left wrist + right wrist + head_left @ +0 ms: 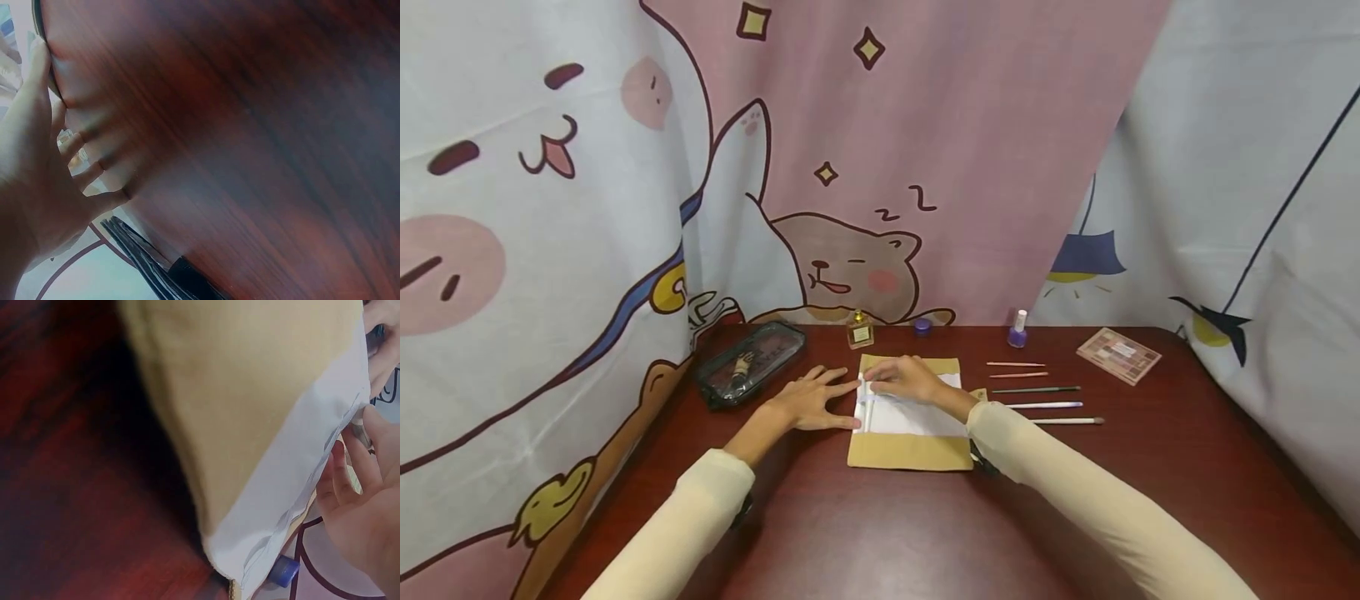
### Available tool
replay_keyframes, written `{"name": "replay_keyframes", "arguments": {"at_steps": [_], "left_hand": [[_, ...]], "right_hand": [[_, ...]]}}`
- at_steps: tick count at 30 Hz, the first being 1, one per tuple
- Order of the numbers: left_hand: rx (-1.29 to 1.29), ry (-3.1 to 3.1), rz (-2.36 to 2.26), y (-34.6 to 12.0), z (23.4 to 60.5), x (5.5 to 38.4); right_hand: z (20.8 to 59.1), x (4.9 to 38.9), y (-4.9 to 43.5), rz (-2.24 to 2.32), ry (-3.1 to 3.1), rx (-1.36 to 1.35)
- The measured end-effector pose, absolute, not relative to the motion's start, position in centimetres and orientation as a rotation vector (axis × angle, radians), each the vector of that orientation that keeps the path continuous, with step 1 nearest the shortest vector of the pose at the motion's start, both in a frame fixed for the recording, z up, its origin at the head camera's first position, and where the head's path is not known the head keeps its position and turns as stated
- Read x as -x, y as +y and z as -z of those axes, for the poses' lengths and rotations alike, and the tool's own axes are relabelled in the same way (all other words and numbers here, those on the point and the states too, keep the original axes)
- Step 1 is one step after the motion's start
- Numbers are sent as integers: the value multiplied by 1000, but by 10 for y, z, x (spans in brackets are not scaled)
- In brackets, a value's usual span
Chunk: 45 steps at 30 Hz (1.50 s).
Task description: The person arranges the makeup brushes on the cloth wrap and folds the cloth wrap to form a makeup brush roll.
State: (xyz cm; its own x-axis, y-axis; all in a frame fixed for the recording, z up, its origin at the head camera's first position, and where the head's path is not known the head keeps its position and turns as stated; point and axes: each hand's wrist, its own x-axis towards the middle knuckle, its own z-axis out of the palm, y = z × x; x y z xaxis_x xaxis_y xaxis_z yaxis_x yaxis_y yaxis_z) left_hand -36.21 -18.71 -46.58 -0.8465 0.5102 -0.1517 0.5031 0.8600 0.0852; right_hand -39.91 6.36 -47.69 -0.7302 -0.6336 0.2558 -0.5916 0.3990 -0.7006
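A tan cloth case point(910, 451) with a white band across it lies flat at the middle of the table. A slim white stick point(869, 414) lies along the left end of the band. My right hand point(912, 379) reaches over the case from the right and pinches the stick's upper end. In the right wrist view its thumb and fingers close on a small silvery part point(360, 427) beside the white band. My left hand point(808, 402) is spread on the table, fingers straight, with thumb and index fingertips at the case's left edge.
Right of the case lie two pink sticks point(1018, 375), a dark green brush point(1036, 389) and two white-handled brushes point(1063, 421). An eyeshadow palette point(1118, 355) and purple nail polish point(1017, 332) sit behind. A perfume bottle point(860, 332), purple jar point(922, 326) and clear black-edged pouch point(767, 343) are farther left.
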Motion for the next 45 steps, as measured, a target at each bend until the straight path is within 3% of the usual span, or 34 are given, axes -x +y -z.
{"name": "replay_keyframes", "arguments": {"at_steps": [24, 45], "left_hand": [[-773, 2870, -69, -187, 462, 359], [-771, 2872, -72, -183, 463, 359]], "right_hand": [[472, 385, 72, 1106, 2624, 1311], [436, 377, 171, 1090, 2777, 1151]]}}
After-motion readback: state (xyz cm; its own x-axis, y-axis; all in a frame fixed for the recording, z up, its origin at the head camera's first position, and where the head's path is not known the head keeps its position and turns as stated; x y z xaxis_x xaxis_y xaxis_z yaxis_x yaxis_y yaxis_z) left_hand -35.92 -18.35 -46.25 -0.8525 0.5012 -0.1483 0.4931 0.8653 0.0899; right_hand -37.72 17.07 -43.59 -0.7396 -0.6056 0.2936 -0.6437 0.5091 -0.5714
